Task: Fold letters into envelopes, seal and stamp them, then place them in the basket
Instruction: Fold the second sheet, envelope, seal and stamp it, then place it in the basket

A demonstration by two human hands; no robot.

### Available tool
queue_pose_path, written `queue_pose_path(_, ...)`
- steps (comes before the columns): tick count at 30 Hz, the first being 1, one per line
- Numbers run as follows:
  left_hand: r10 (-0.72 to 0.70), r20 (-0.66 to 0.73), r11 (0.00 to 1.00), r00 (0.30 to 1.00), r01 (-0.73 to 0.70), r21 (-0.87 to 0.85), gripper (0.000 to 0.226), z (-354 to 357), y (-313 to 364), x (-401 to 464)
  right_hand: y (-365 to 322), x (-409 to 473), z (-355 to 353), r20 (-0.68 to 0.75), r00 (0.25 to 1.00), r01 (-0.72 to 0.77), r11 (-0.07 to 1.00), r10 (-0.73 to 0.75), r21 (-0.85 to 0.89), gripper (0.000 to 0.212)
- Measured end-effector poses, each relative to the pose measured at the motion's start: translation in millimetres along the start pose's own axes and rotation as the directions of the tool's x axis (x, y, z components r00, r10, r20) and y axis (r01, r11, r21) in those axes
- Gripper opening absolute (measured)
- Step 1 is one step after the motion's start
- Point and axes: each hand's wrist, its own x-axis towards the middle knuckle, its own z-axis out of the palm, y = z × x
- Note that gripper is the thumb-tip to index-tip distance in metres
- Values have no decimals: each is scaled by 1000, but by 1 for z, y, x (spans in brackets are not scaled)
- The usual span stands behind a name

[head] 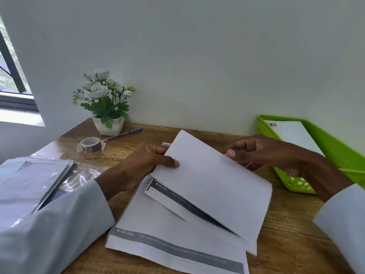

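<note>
Both hands, left hand [146,165] and right hand [256,153], pinch the letter [213,186] above the counter [292,224]; its edges should be aligned before creasing.

A wooden table [292,224] stands against a pale wall [197,56]. At its far left a white pot of artificial white flowers [104,99] sits beside the wall. Just in front of the pot lie a blue-capped pen [123,133] and a roll of patterned tape [90,145]. A dark-framed window [11,76] shows at the left edge
</note>
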Motion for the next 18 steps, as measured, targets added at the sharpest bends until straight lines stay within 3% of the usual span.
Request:
queue_pose_path(5, -3, 187, 997, 982, -10, 70, 33, 6, -3, -2, 3, 14, 32, 154, 987, -4, 958, -42, 288, 38)
queue_pose_path(8, 57, 125, 995, 990, -66, 75, 26, 9, -5, -1, 3, 17, 51, 196, 980, -80, 865, -22, 495, 38)
queue_pose_path(13, 110, -58, 992, 992, -113, -59, 47, 3, -4, 1, 14, 24, 51, -7, 999, -28, 777, 41, 629, 39)
queue_pose_path(18, 21, -51, 975, 999, -31, -220, 52, 3, -5, 1, 27, 29, 47, -200, 977, 98, 683, 71, 724, 48)
